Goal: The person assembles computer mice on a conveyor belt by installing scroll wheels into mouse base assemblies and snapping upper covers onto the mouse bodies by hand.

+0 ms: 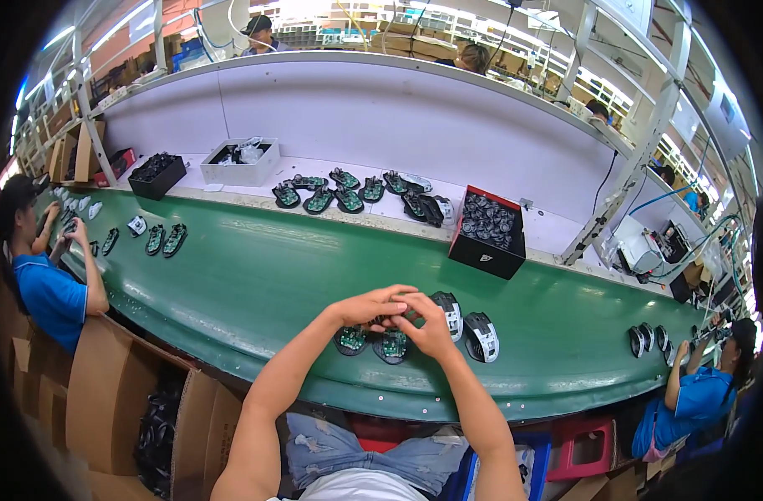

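Note:
Over the green conveyor belt (256, 267), my left hand (366, 309) and my right hand (427, 324) meet with their fingers bent together. Something small and dark shows between them, mostly covered by the fingers, and I cannot make out what it is. Just below the hands lie two computer mouse bases with green circuit boards: a left one (350, 341) and a right one (391, 347). Beside my right hand, two white-and-black mouse shells rest on the belt, a nearer one (482, 338) and a farther one (450, 314) partly behind the hand.
On the back ledge are several mouse bases (318, 200), a black box of small black parts (488, 224), a white box (241, 171) and a dark bin (157, 175). Co-workers sit at left (51, 288) and right (690, 397). A cardboard box (118, 392) stands lower left.

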The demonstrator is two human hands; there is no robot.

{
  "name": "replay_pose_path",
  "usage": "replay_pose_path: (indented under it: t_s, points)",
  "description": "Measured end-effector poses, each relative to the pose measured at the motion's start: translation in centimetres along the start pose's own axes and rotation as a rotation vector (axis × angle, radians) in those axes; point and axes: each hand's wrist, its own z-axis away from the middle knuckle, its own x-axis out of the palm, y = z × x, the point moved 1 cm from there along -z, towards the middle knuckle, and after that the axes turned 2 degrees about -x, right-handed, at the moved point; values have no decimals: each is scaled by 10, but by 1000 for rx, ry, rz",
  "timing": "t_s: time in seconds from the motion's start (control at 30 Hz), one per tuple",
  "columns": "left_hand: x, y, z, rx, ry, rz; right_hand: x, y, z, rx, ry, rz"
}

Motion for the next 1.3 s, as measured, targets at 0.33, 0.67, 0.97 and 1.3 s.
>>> replay_pose_path:
  t_s: [0.33, 0.67, 0.97, 1.3]
  points:
    - [-8, 4, 16, 171, 304, -73, -7, 16, 20, 234, 22, -55]
    - [-6, -15, 12, 585, 861, -889, 7, 17, 17, 9, 91, 300]
    - [-9, -15, 12, 600, 906, -873, 5, 29, 16, 13, 51, 348]
    - [-5, -19, 11, 617, 865, -883, 2, 13, 23, -149, -58, 755]
